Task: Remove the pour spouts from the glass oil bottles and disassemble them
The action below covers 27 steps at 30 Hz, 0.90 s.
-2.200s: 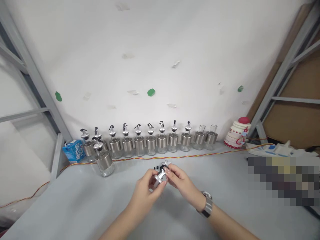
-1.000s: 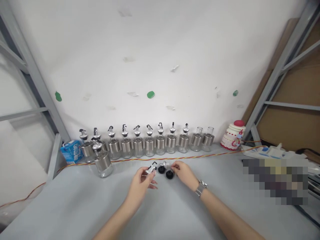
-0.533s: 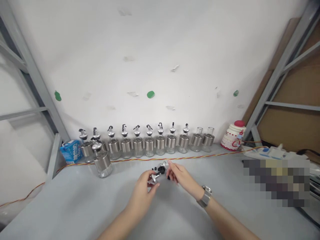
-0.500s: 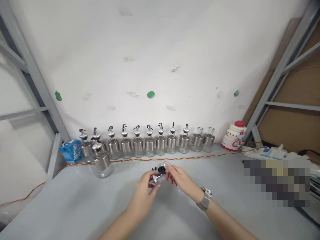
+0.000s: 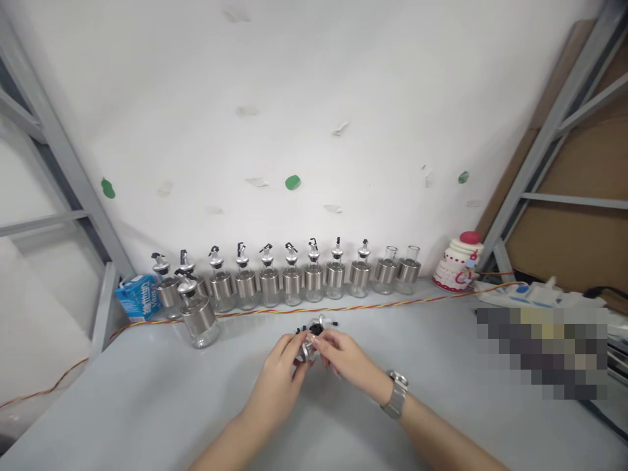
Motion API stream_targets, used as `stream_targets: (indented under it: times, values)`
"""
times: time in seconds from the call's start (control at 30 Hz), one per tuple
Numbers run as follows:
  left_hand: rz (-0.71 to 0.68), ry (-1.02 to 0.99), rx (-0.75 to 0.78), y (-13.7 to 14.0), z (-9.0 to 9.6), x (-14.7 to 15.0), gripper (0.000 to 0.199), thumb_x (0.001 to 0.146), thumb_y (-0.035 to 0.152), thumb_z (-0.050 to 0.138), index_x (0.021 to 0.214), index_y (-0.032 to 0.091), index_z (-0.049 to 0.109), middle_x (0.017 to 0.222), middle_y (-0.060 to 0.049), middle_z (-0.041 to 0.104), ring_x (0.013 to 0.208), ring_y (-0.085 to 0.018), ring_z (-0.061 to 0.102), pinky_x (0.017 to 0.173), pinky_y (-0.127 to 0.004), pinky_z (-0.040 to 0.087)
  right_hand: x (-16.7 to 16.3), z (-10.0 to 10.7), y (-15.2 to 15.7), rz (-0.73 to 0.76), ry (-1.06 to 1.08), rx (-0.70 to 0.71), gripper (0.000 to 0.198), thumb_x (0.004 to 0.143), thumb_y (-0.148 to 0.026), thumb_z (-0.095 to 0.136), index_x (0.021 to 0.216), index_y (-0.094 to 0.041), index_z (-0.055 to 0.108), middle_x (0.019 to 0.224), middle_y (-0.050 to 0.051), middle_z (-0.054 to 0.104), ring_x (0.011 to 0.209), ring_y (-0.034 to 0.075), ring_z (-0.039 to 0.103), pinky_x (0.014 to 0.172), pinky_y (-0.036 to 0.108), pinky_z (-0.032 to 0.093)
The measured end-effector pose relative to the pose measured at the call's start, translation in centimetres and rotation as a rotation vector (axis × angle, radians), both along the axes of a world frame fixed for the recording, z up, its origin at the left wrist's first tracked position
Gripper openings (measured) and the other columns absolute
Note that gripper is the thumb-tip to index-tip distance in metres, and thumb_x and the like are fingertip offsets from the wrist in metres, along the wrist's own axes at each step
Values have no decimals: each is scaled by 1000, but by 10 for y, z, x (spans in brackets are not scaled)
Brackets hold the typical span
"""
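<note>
Head-worn camera, looking forward and down: two bare hands meet over a grey, smooth-topped counter point(image 5: 147, 399). The left hand point(image 5: 280, 366) grasps a silver, cone-shaped metal pour spout point(image 5: 307, 353), thumb on the near side and fingers on the far side. The spout lies tilted between the two hands, partly covered by fingers. The right hand point(image 5: 343, 356) has its thumb and fingers drawn together at the spout's upper end, touching it or the left fingertips; whether it pinches a separate piece there cannot be told. A silver, metal-banded wristwatch point(image 5: 395, 394) circles the right wrist.

Just beyond the fingertips lies a second silver spout with a black tip point(image 5: 322, 321), on its side, pointing to the right. Small black pieces point(image 5: 301, 330) sit beside it, just past the left fingers, too small to make out.

Farther beyond the hands, a red-and-yellow twisted cable point(image 5: 294, 310) crosses the counter. Behind it stands a row of clear glass bottles with brushed-steel sleeves point(image 5: 292, 281): nine wear spouts, and two, beyond the right hand, show bare necks. One similar spouted bottle point(image 5: 199, 318) stands nearer, beyond and left of the left hand. Past it, farther left, is a blue printed carton point(image 5: 140, 297). Well beyond the right hand, to its right, stands a white, red-trimmed jar with a red rounded top point(image 5: 457, 263).
</note>
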State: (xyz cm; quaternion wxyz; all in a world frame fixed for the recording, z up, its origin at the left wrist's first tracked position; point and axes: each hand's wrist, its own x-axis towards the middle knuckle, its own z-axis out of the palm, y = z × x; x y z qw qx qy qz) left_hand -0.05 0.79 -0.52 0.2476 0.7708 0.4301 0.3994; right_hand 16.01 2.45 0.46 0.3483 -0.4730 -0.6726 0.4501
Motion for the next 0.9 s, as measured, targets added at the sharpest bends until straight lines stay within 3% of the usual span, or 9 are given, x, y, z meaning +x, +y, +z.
stream_targets:
  times: [0.17,0.27,0.43,0.53,0.67,0.8,0.9]
  values:
    - [59,-22,-61,-10,2,11,35,79,19,40,114,22,45,102,-8,51,93,-21,51,82,-37,41,-9,-1,-11,-151,-354,369,34,87,-42,29,72,-18,48,67,3,58,61,14,54,55,23,38]
    - [87,-76,-147,-16,0,17,30,82,22,36,110,18,47,100,-11,50,92,-23,51,84,-40,38,-15,-6,-12,-179,-569,462,37,90,-36,22,72,-18,49,69,6,61,63,17,58,54,24,36]
    - [30,-168,-281,-18,1,15,45,82,26,39,125,16,32,123,-14,39,116,-24,35,96,-38,25,-16,-9,-10,-115,-777,547,36,91,-29,22,76,-17,53,70,8,64,63,18,61,52,25,35]
    - [-39,-194,-351,-19,11,13,40,82,32,41,120,19,38,115,-11,46,107,-22,42,93,-35,30,-12,-6,-8,-109,-758,514,37,91,-28,22,76,-17,54,70,7,64,63,18,61,51,25,35]
    - [-62,-249,-497,-18,18,16,37,81,45,37,110,21,42,86,-3,54,66,-13,53,63,-26,43,-8,-4,-9,-94,-596,447,35,91,-27,23,79,-17,54,73,7,64,67,16,60,55,23,37]
    - [-110,-341,-689,-11,13,18,43,77,54,39,99,17,43,59,5,48,42,-8,47,39,-19,32,-7,-5,-9,-112,-486,457,29,90,-25,26,78,-17,52,71,5,61,63,14,57,56,22,37]
    - [-184,-436,-892,-10,22,13,38,74,51,47,82,14,46,62,2,53,43,-8,51,40,-18,33,-4,-5,-8,-83,-467,520,28,89,-24,26,74,-18,49,65,3,58,57,13,52,54,21,37]
